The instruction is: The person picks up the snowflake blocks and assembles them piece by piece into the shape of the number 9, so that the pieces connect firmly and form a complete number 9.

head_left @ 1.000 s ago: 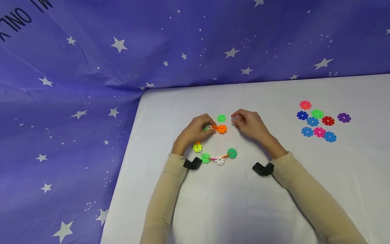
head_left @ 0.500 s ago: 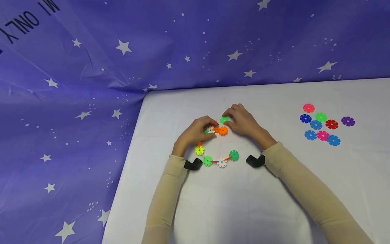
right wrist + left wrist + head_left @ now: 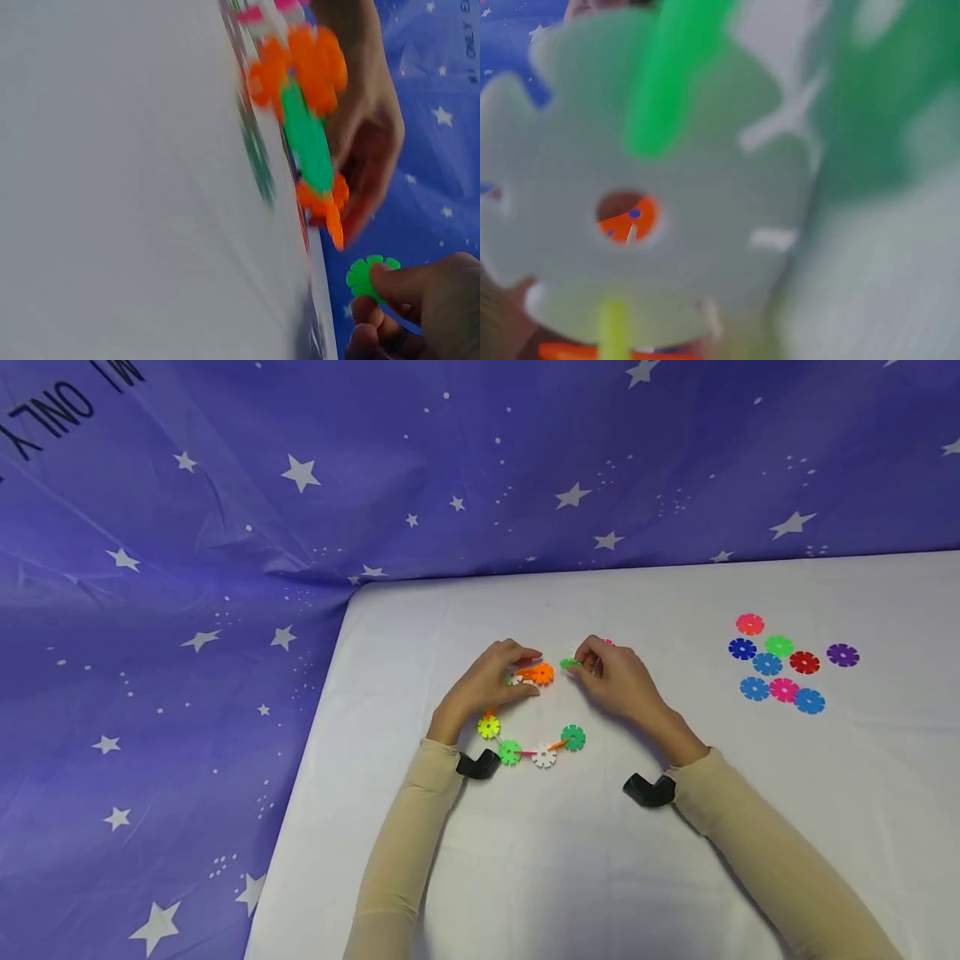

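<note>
Hung behind and along the left side, blue-purple cloth (image 3: 225,585) printed with white stars, with black letters in its upper left corner. In front of it, white tabletop (image 3: 570,843). Reaching in over the near edge, left sleeve (image 3: 405,843) and right sleeve (image 3: 776,852), both beige.

Towards the right of the tabletop, a loose group of discs (image 3: 767,664), notched at the rims: coral, dark blue, light blue, green, red and pink, with a purple disc (image 3: 843,655) set a little apart. Nearer the middle, a chain (image 3: 525,753) of slotted discs, curved and open on its right side, partly hidden beneath a hand. Along its near stretch, yellow disc (image 3: 488,727), light green disc (image 3: 510,752), white disc (image 3: 544,755) and teal disc (image 3: 573,737), with others set on edge between; at its far end, orange disc (image 3: 543,673).

Over the chain, left hand (image 3: 491,677), with thumb and fingers curved to either side of the part just before the orange disc; impossible to tell whether holding it or merely around it. Opposite, right hand (image 3: 622,681), with a narrow grip. At the cuffs, two black bent pieces (image 3: 480,765).

Between right thumb and finger, pinched green disc (image 3: 570,664), near the orange disc but apart from it. Just behind the right hand, a sliver of pink disc (image 3: 608,642), mostly hidden.
</note>
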`<state>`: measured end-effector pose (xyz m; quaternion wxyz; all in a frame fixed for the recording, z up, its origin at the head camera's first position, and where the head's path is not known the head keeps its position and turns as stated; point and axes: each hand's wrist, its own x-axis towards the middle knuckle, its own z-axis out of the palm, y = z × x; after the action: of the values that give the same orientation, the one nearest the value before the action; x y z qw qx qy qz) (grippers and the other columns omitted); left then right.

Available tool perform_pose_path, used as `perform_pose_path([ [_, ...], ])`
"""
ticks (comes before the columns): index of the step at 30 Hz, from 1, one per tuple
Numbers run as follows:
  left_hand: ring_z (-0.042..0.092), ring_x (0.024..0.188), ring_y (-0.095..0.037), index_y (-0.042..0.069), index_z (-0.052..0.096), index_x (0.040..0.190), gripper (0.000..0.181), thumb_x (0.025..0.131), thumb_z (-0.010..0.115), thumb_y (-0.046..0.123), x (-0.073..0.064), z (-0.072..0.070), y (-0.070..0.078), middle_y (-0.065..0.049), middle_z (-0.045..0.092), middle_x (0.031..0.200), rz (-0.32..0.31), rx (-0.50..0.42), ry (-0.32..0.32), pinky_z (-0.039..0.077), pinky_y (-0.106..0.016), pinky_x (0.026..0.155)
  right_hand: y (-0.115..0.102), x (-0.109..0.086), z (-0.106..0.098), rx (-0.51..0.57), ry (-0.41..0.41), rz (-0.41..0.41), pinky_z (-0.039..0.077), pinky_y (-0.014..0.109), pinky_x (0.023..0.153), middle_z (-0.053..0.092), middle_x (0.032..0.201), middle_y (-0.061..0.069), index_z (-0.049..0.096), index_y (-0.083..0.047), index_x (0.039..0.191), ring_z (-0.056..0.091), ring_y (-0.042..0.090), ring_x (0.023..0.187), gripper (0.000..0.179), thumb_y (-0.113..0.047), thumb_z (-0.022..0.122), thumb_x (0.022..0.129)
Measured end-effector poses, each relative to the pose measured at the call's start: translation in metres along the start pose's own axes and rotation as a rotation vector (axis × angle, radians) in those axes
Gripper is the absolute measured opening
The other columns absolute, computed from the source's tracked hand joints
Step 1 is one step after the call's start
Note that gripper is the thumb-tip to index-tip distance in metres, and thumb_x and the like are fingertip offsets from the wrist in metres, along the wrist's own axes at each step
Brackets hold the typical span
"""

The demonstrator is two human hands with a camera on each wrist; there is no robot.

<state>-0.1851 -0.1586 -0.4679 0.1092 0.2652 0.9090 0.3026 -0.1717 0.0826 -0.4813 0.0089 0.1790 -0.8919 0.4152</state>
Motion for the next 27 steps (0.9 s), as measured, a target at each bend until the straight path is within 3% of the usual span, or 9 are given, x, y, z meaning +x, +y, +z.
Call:
perform_pose_path([
  [6,0.053,0.105,-0.016,0.012,0.063,0.131,0.048,0.088,0.074,0.032,0.004,0.006,0.003,-0.002,0.062,0.112,0.006,0.031,-0.005,0.043,-0.031,0.095,-0.008,-0.013,0.011,0.04,-0.026,-0.008,0.04,0.029,0.06,0.061,0.074,0.003,0.063,-0.007,0.095,0.05,0.015,0.063,0.012,-0.014,0.072,0.088],
  [14,0.052,0.091,-0.016,0.01,0.067,0.125,0.04,0.089,0.073,0.028,0.005,0.006,0.007,-0.002,0.064,0.1,0.034,0.052,0.013,0.044,-0.031,0.083,-0.006,-0.014,0.018,0.024,-0.001,-0.034,0.039,0.029,0.058,0.061,0.072,0.002,0.064,-0.007,0.095,0.049,0.014,0.061,0.013,-0.013,0.072,0.087],
  [21,0.053,0.088,-0.016,0.009,0.068,0.124,0.04,0.089,0.073,0.027,0.006,0.006,0.008,-0.003,0.064,0.1,0.041,0.065,0.015,0.044,-0.03,0.082,-0.008,-0.014,0.021,0.003,0.02,-0.036,0.038,0.028,0.057,0.062,0.07,0.002,0.065,-0.006,0.093,0.049,0.014,0.06,0.012,-0.012,0.072,0.087],
  [27,0.054,0.089,-0.016,0.008,0.068,0.124,0.041,0.089,0.073,0.028,0.005,0.007,0.007,-0.003,0.065,0.101,0.031,0.054,0.022,0.045,-0.029,0.082,-0.009,-0.018,0.024,0.06,0.022,-0.028,0.038,0.025,0.055,0.066,0.072,0.004,0.067,-0.005,0.093,0.048,0.013,0.058,0.01,-0.014,0.069,0.09],
])
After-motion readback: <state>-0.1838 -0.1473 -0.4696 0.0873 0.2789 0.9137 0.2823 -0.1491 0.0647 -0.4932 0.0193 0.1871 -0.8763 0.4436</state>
